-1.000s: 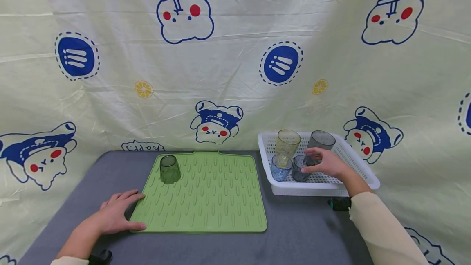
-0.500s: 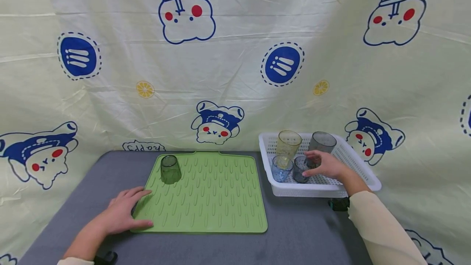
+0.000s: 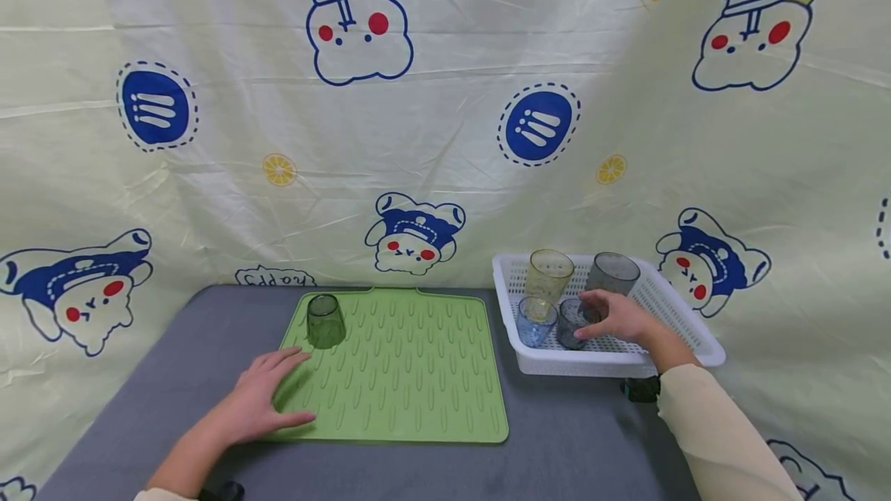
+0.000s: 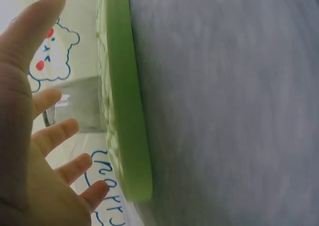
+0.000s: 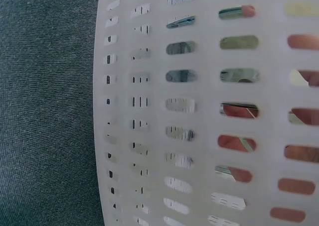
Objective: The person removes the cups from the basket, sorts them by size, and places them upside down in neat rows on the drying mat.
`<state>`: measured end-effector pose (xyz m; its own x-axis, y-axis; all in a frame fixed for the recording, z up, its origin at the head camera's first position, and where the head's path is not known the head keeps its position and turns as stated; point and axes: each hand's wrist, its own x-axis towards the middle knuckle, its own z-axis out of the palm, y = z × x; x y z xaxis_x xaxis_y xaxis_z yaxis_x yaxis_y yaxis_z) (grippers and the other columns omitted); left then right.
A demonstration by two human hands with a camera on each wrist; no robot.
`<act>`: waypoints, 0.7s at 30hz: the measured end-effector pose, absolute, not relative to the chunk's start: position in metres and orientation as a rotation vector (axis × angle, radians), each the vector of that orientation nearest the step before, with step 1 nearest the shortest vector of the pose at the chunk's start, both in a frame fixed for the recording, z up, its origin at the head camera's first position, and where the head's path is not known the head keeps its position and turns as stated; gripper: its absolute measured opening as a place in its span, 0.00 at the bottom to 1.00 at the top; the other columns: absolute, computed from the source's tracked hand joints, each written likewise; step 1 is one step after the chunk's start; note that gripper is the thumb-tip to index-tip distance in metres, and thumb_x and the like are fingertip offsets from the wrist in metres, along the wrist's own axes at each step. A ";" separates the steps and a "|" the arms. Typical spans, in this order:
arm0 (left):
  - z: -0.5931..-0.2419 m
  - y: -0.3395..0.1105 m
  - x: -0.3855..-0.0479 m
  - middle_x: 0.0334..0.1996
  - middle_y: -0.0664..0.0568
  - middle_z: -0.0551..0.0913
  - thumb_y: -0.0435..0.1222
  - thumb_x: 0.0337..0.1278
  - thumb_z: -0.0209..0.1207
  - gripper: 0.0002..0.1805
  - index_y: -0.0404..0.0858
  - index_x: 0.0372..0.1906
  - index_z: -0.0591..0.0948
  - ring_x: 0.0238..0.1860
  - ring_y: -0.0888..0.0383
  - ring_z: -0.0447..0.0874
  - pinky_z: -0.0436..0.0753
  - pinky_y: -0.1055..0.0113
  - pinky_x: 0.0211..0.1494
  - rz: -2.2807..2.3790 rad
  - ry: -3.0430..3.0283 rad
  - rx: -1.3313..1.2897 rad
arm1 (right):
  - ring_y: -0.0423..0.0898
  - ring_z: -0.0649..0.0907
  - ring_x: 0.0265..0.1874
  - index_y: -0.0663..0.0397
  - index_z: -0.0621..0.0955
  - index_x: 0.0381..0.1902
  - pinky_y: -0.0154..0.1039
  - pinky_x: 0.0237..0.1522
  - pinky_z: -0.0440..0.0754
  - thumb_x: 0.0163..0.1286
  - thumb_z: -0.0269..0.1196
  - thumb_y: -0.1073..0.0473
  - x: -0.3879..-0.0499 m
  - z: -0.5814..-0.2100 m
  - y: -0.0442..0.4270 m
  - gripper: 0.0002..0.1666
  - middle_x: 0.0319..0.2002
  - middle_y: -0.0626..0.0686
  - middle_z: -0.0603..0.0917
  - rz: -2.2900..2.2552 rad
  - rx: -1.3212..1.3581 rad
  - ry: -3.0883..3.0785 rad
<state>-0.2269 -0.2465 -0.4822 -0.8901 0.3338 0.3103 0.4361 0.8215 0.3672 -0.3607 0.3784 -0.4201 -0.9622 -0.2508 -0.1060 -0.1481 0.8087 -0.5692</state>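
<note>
In the head view my right hand (image 3: 619, 319) reaches into the white basket (image 3: 585, 366), its thumb and fingers curled round the right side of a small dark grey glass (image 3: 569, 325). Through the basket slots in the right wrist view, parts of that hand (image 5: 237, 143) show. A blue glass (image 3: 536, 323) stands left of the grey one; a yellow glass (image 3: 547, 277) and a larger grey glass (image 3: 614, 273) stand behind. My left hand (image 3: 257, 400) hovers over the left edge of the green mat (image 3: 411, 393), fingers spread and holding nothing. A dark green glass (image 3: 325, 322) stands on the mat's far left.
Grey cloth (image 3: 557, 439) covers the table under the mat and basket. A printed curtain (image 3: 445, 138) hangs behind the table's far edge. The basket wall (image 5: 204, 121) fills much of the right wrist view.
My left hand has moved right, from the mat's left edge to slightly over it. My right hand stays at the small grey glass, its fingertips slightly lower. The whole view shifts slightly.
</note>
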 end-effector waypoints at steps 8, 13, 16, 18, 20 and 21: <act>-0.487 -0.229 -0.229 0.71 0.40 0.73 0.59 0.43 0.76 0.50 0.42 0.71 0.74 0.69 0.33 0.68 0.69 0.25 0.62 -0.740 -2.703 -0.679 | 0.72 0.72 0.68 0.69 0.65 0.74 0.68 0.68 0.72 0.58 0.78 0.48 -0.359 -0.419 0.377 0.56 0.70 0.73 0.71 -0.835 -0.315 2.819; -0.486 -0.219 -0.232 0.70 0.41 0.73 0.55 0.43 0.77 0.47 0.42 0.70 0.74 0.70 0.34 0.69 0.72 0.30 0.64 -0.789 -2.640 -0.735 | 0.69 0.77 0.64 0.70 0.66 0.73 0.65 0.65 0.75 0.58 0.78 0.50 -0.359 -0.420 0.377 0.55 0.67 0.72 0.75 -0.837 -0.297 2.819; -0.486 -0.212 -0.234 0.69 0.41 0.75 0.53 0.44 0.77 0.45 0.41 0.69 0.75 0.69 0.35 0.70 0.74 0.33 0.64 -0.799 -2.610 -0.767 | 0.68 0.78 0.63 0.70 0.66 0.73 0.64 0.63 0.77 0.58 0.78 0.50 -0.359 -0.421 0.377 0.54 0.66 0.71 0.76 -0.853 -0.295 2.817; -0.486 -0.207 -0.234 0.69 0.41 0.75 0.53 0.44 0.77 0.45 0.42 0.69 0.76 0.68 0.35 0.71 0.74 0.32 0.64 -0.805 -2.604 -0.781 | 0.68 0.79 0.62 0.70 0.67 0.72 0.64 0.63 0.78 0.58 0.78 0.51 -0.359 -0.422 0.377 0.53 0.66 0.71 0.76 -0.864 -0.301 2.815; -0.485 -0.202 -0.235 0.69 0.42 0.75 0.52 0.45 0.77 0.44 0.42 0.69 0.76 0.68 0.35 0.71 0.74 0.32 0.64 -0.826 -2.604 -0.785 | 0.67 0.79 0.62 0.70 0.67 0.72 0.63 0.63 0.78 0.59 0.78 0.51 -0.358 -0.421 0.376 0.52 0.66 0.71 0.76 -0.881 -0.302 2.814; -0.485 -0.200 -0.235 0.70 0.43 0.75 0.53 0.45 0.77 0.44 0.43 0.69 0.76 0.69 0.36 0.71 0.74 0.32 0.64 -0.832 -2.607 -0.786 | 0.67 0.79 0.62 0.70 0.67 0.72 0.63 0.63 0.79 0.59 0.78 0.51 -0.358 -0.421 0.376 0.52 0.66 0.70 0.77 -0.887 -0.301 2.816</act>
